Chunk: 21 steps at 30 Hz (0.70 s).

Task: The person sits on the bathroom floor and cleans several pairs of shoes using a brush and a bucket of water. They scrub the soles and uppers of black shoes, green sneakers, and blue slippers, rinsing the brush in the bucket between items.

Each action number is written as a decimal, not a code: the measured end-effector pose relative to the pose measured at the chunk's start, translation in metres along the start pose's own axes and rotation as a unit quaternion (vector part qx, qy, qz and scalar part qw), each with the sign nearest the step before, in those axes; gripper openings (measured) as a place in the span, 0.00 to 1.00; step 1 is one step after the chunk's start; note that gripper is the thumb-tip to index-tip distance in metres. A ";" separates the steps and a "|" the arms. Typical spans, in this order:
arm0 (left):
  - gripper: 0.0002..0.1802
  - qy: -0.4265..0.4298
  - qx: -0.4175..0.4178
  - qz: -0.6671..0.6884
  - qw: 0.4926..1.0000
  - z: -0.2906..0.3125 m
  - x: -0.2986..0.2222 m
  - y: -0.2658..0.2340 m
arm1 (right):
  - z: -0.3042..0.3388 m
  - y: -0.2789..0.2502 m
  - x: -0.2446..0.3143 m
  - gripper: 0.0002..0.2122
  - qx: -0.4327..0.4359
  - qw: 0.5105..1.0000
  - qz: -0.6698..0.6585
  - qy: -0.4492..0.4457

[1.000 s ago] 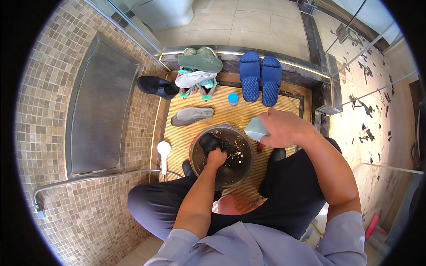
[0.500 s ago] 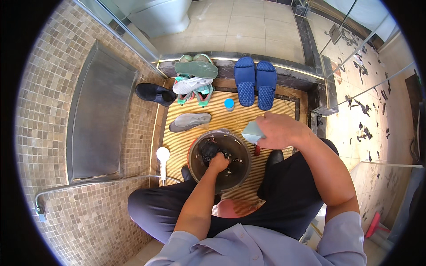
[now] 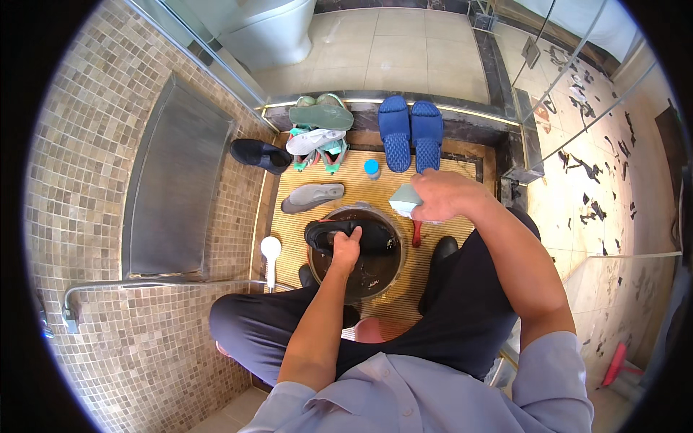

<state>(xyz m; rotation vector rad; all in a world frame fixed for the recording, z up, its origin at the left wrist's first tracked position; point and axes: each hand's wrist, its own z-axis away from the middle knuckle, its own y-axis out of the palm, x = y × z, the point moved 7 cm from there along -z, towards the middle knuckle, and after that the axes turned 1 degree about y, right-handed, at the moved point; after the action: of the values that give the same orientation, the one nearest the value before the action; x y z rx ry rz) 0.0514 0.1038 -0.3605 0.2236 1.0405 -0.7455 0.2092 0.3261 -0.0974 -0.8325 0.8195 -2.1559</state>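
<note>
A wet-looking black shoe (image 3: 372,237) is held across the top of a round bucket (image 3: 402,268) of dark water. My left hand (image 3: 347,247) grips it near its opening, thumb over the edge. Just right of the bucket, my right hand (image 3: 449,198) holds a pale, box-shaped block (image 3: 404,200); whether it is soap or a small box I cannot tell. Below that hand, a red handle (image 3: 416,234) lies on the ribbed mat. A grey insole (image 3: 312,197) rests beyond the bucket, and a small blue-capped bottle (image 3: 372,169) stands to its right.
Stacked insoles and green-trimmed shoes (image 3: 319,137) sit by the dark raised ledge (image 3: 462,113). Blue slippers (image 3: 411,135) lean there too. A black shoe (image 3: 260,155) lies by the left wall. A white shower head (image 3: 271,250) with its hose lies left of the bucket.
My left hand has lifted the black shoe out of the dark water to above the bucket's rim. The right hand keeps its hold on the pale block, nearly in place.
</note>
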 end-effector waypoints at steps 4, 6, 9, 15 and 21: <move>0.19 -0.052 -0.060 0.149 0.986 0.019 -0.031 -0.002 | -0.004 0.004 -0.006 0.24 -0.051 0.998 0.001 -0.032; 0.18 -0.082 -0.081 0.245 0.963 0.031 -0.049 0.002 | -0.003 0.003 -0.006 0.24 -0.054 0.998 0.001 -0.032; 0.17 -0.107 -0.007 0.414 0.904 0.030 -0.054 0.007 | -0.003 0.005 0.000 0.31 -0.005 1.000 0.006 -0.014; 0.21 -0.116 0.074 0.576 0.805 0.026 -0.066 0.001 | -0.007 0.011 -0.002 0.32 -0.009 1.000 0.004 -0.015; 0.23 -0.004 0.129 0.630 0.766 0.020 -0.076 -0.021 | -0.015 0.013 0.000 0.32 -0.005 1.000 0.013 -0.024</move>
<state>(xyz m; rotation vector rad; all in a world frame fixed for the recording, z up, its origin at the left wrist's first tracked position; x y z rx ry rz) 0.0300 0.1127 -0.2828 1.0366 0.5482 0.3689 0.2029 0.3233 -0.1161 -0.8708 0.8138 -2.1021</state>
